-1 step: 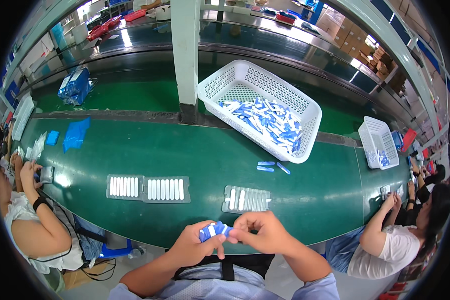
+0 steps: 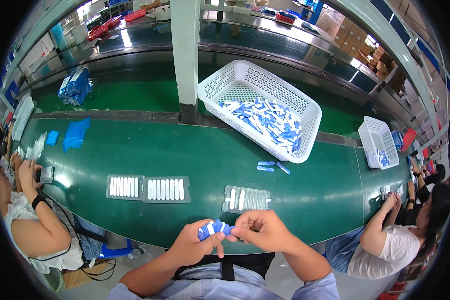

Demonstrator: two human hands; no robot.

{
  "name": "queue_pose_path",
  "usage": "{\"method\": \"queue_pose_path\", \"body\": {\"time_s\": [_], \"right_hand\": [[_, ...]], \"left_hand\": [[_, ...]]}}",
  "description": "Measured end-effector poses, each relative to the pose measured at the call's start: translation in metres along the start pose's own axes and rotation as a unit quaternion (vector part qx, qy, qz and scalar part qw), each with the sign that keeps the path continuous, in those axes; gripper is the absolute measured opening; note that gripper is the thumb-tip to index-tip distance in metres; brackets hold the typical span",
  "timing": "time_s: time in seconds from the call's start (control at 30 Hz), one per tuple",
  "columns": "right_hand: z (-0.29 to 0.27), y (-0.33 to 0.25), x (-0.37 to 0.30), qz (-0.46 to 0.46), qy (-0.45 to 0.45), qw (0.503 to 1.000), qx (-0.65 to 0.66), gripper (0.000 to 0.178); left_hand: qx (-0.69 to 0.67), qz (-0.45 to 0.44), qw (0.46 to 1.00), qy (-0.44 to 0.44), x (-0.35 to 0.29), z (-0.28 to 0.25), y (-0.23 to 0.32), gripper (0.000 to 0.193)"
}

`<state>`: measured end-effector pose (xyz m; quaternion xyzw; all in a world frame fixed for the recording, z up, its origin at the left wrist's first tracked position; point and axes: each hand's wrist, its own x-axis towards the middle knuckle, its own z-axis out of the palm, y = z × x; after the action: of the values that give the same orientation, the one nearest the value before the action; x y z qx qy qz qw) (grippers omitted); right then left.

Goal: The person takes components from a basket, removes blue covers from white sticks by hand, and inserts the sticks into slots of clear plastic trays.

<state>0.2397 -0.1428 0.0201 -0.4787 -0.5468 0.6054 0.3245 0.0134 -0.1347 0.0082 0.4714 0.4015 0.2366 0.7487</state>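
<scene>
My left hand is closed around a bunch of slim blue and white pieces with rounded ends, held just past the table's near edge. The thumb and fingers of my right hand pinch the end of a blue piece at the bunch's right side. Just beyond my hands lies a clear slotted tray with two white pieces in its left part and bare slots to the right. Farther left, two more clear trays sit side by side, holding rows of white pieces.
A white perforated basket heaped with blue and white pieces stands beyond; several loose blue pieces lie before it. A post rises at the table's back. Co-workers sit left and right. A smaller basket stands right, blue plastic left.
My right hand has shifted very slightly, and the bunch in my left hand has tipped a little. Nothing else has visibly moved on the table.
</scene>
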Motion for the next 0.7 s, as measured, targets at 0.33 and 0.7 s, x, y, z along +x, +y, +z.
{"method": "queue_pose_path", "body": {"time_s": [0.33, 0.7], "right_hand": [[-0.015, -0.002, 0.001, 0.044, -0.023, 0.986, 0.162, 0.022], [-0.007, 0.0, -0.001, -0.01, -0.074, 0.995, 0.068, 0.023]], "left_hand": [[-0.063, 0.028, 0.997, 0.034, 0.004, -0.006, -0.007, 0.017], [-0.036, 0.063, 0.994, 0.084, 0.005, -0.001, -0.007, 0.017]]}}
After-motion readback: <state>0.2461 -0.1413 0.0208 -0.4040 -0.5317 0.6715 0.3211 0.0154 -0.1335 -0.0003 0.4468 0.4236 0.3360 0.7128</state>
